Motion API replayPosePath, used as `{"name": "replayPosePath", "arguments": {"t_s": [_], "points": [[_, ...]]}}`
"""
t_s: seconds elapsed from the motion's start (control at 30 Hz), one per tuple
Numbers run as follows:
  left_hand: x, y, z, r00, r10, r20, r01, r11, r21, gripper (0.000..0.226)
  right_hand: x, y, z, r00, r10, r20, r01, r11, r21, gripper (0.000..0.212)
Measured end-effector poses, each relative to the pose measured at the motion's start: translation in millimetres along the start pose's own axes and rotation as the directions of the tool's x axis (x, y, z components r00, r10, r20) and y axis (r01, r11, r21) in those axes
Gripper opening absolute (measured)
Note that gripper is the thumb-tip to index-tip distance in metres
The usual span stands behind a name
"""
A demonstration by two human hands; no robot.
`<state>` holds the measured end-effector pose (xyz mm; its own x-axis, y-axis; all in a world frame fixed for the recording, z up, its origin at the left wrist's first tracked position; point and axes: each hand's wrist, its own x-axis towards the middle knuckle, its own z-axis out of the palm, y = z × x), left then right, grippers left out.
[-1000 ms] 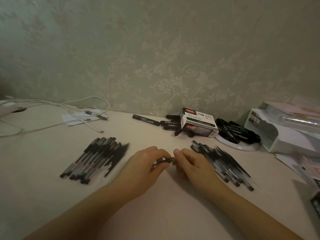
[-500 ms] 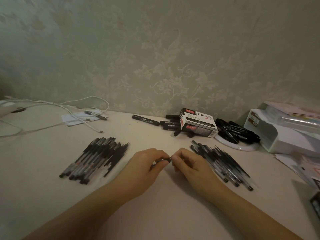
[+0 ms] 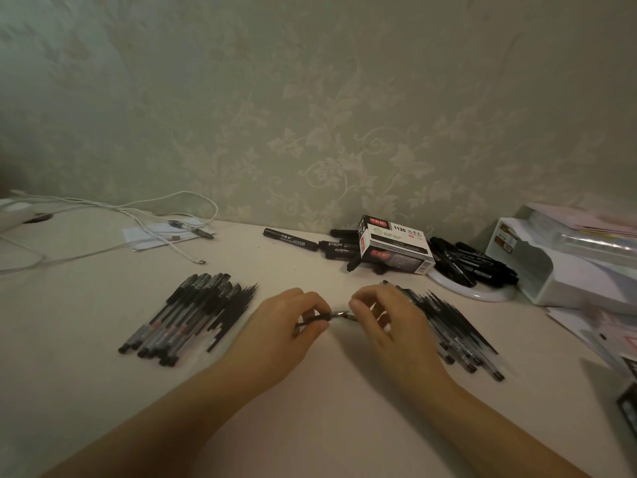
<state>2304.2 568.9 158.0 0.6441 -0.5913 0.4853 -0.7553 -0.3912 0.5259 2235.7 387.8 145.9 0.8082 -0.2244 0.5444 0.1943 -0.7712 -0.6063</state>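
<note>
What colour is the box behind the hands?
The box is black and white, red labels; head view.

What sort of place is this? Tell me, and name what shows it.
Likely a home desk set against a wall: floral wallpaper behind it, cables at the left, a paper tray at the right, and pens in piles.

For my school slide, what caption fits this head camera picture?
Left hand and right hand pinch one pen at a table, between a left pen pile and a right pen pile.
</note>
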Motion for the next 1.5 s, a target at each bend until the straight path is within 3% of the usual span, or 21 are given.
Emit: {"name": "replayPosePath", "arguments": {"t_s": [0.07, 0.17, 0.3, 0.43, 0.57, 0.8, 0.97, 1.27, 1.5], "points": [[0.4, -3.8, 0.2, 0.999, -0.046, -0.02, 0.046, 0.999, 0.001, 0.009, 1.0, 5.6, -1.1, 0.998, -0.045, -0.033, 0.037, 0.978, -0.207, 0.021], [1.1, -7.1, 0.4, 0.995, -0.099, -0.035, 0.099, 0.995, -0.004, 0.011, -1.6, 12.7, 2.4, 0.997, -0.013, 0.082, 0.04, 0.944, -0.327, 0.038], [-0.2, -6.6, 0.4, 0.996, -0.089, 0.007, 0.089, 0.996, -0.004, 0.018, -1.5, 17.0, 2.8, 0.988, -0.009, 0.157, 0.062, 0.938, -0.341, 0.026], [-1.4, -5.6, -1.5, 0.997, -0.063, 0.051, 0.062, 0.998, 0.021, 0.023, -0.3, 17.0, 0.7, 0.986, -0.027, 0.163, 0.073, 0.957, -0.28, 0.012], [-2.0, -3.8, -2.9, 0.996, -0.033, 0.084, 0.029, 0.999, 0.046, 0.022, -0.2, 12.3, 0.4, 0.984, -0.028, 0.177, 0.047, 0.993, -0.106, 0.003], [-1.3, -1.4, -3.3, 0.996, -0.01, 0.088, 0.007, 0.999, 0.033, 0.014, -0.9, 6.7, -0.3, 0.976, -0.088, 0.201, 0.085, 0.996, 0.022, 0.007], [1.7, -3.3, -2.2, 0.992, -0.1, 0.078, 0.101, 0.995, -0.008, 0.018, -0.9, 5.5, -3.2, 0.975, -0.073, 0.21, 0.059, 0.996, 0.07, 0.014], [2.6, -6.0, -5.3, 0.993, 0.024, 0.113, -0.029, 0.998, 0.051, 0.006, 1.8, 6.4, -7.6, 0.951, 0.052, 0.306, -0.168, 0.916, 0.366, 0.014], [2.7, -9.3, -2.7, 0.996, 0.005, 0.084, -0.02, 0.985, 0.174, 0.014, 1.8, 6.0, -7.2, 0.941, 0.097, 0.325, -0.231, 0.885, 0.405, 0.011]]}}
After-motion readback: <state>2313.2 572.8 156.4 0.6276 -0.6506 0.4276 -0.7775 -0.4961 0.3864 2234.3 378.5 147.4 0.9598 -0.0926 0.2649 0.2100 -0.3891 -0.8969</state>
